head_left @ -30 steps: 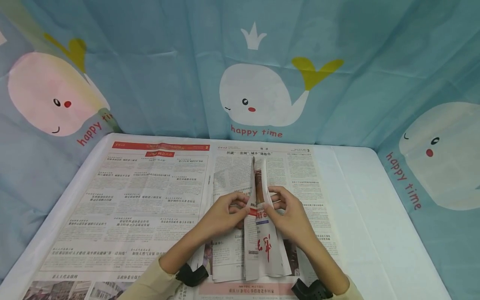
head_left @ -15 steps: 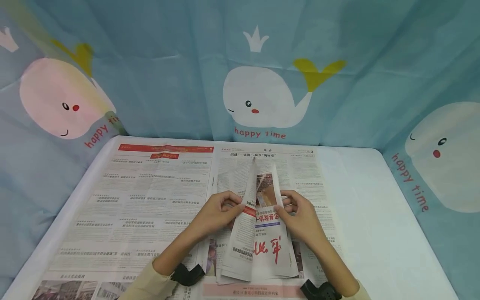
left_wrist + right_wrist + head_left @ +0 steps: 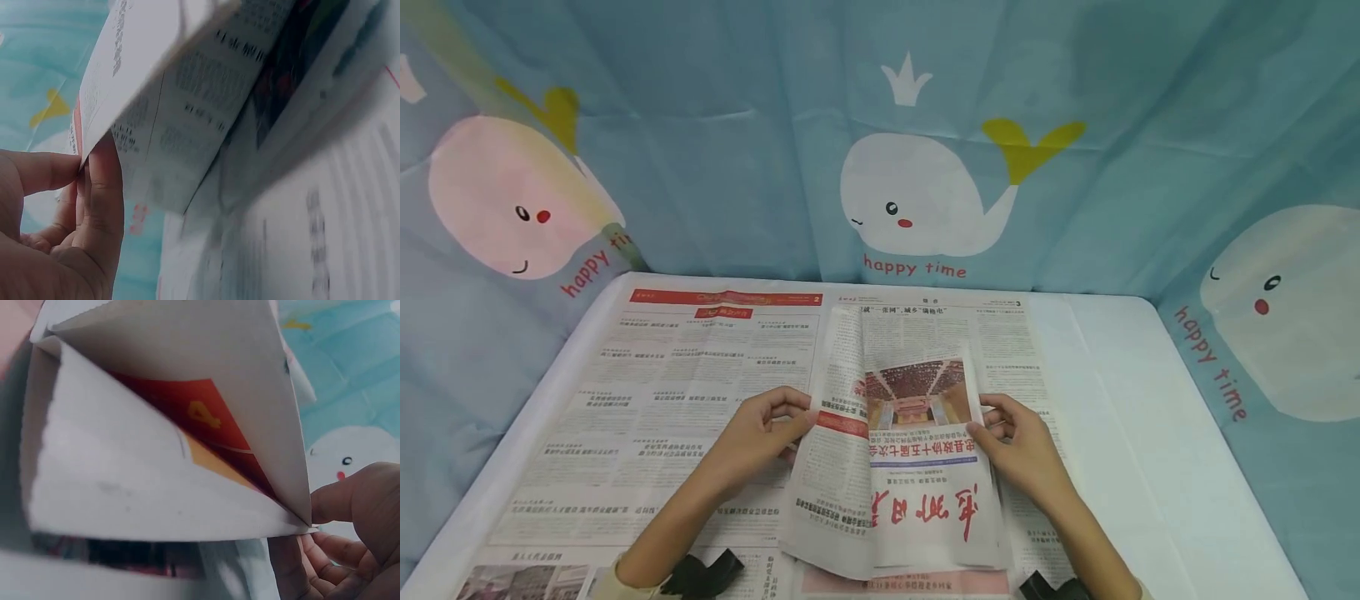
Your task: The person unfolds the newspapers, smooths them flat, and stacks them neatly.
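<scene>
Over a sheet (image 3: 625,400), a folded paper (image 3: 910,471) is being held; the left hand (image 3: 766,432) is pinching its left flap, the right hand (image 3: 1021,442) its right edge. They are probably keeping the folds apart.

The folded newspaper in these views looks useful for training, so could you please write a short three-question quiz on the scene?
1. True or false: the left hand and right hand both pinch the folded newspaper.
2. Which is nearer its colour photo: A, the left hand; B, the right hand?
3. Complete: in the right wrist view, the yellow numeral on red is ____.

Key: 1. True. 2. B. 3. 4.
</scene>
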Available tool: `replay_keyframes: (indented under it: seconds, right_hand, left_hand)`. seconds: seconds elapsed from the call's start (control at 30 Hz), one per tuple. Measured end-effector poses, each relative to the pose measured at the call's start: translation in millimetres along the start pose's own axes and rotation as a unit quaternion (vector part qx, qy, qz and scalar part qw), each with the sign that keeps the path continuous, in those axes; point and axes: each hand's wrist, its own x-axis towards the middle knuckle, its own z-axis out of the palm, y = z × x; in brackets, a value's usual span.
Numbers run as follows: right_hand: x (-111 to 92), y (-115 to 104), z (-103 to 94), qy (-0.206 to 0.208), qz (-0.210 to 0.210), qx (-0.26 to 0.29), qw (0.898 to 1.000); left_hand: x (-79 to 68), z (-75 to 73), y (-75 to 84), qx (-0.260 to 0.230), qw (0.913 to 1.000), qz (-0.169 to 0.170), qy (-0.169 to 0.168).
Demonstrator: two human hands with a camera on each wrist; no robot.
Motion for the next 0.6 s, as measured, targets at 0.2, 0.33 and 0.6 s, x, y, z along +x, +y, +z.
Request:
replay_keyframes:
  seconds: [0.2,0.33,0.6]
  right_hand:
    - [-3.4,8.7,-7.0,0.019,-0.005,-0.048,0.999]
    - [-6.9,15.0,-11.0,0.035,-0.014,-0.09,0.995]
    - [-15.6,21.6,-17.6,0.051,-0.026,-0.136,0.989]
  left_hand:
    - [-14.7,-23.1,-4.9,0.011,0.9988,-0.015,0.045]
    - [-24.1,-36.5,-12.4,0.016,0.9987,-0.019,0.044]
    - [-29.7,-51.0,-29.8,0.025,0.9981,-0.046,0.032]
